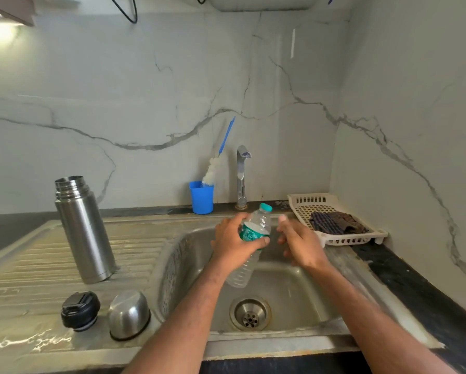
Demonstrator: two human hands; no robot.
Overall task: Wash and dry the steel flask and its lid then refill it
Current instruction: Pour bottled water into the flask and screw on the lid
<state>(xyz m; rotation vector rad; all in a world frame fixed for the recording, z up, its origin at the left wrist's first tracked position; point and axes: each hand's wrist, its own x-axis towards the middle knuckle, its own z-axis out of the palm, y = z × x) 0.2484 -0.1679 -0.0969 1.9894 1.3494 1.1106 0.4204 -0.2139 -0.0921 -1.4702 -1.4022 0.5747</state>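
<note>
One head-worn wide-angle view looks forward and down from close above the sink (pixel 294 287), facing the marble wall (pixel 145 90) behind the surface (pixel 429 300).

Silver flask (pixel 84 233), teal-capped clear bottle (pixel 253 236), blue cup (pixel 201 197), cream tray (pixel 302 206), dark checked cloth (pixel 337 222).

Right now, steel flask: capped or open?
Open. The upright steel flask shows a bare threaded mouth; its black stopper and steel cup lid sit on the drainboard.

Walls (pixel 145 85) are white marble-look slabs with grey veins, meeting in a corner on the right. Dark stone countertop (pixel 420 287) runs along underneath. Bright light glows top left under a cabinet (pixel 13 9), cables dangling up top.
</note>
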